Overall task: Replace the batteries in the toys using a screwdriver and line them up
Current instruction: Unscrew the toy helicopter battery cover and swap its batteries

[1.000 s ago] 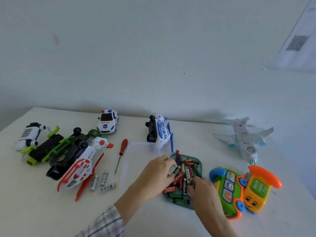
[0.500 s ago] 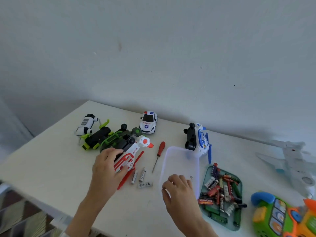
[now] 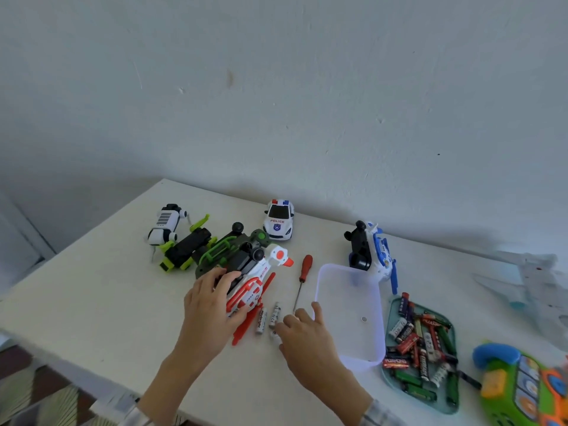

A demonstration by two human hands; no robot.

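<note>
On the white table (image 3: 92, 302), my left hand (image 3: 212, 305) grips the body of a red and white helicopter toy (image 3: 261, 272) that lies on its side. Beside it lie two loose batteries (image 3: 267, 318). My right hand (image 3: 304, 333) reaches down just right of them, and its curled fingertips pinch a third battery (image 3: 274, 333), which is mostly hidden. A red-handled screwdriver (image 3: 302, 275) lies just beyond my right hand. A green tray (image 3: 447, 407) at the right holds several batteries.
A clear plastic box (image 3: 350, 339) with a small screw (image 3: 364, 319) in it sits between my right hand and the tray. Behind stand a police car (image 3: 278, 219), a blue and white toy (image 3: 373, 253), a green and black toy (image 3: 196, 250), and a white robot toy (image 3: 166, 222). At the right are a blurred white plane (image 3: 534, 278) and a colourful phone toy (image 3: 522, 388).
Both hands left the battery tray and moved left. My left hand took hold of the helicopter; my right hand passed the clear box and came down on the loose batteries. The view turned left.
</note>
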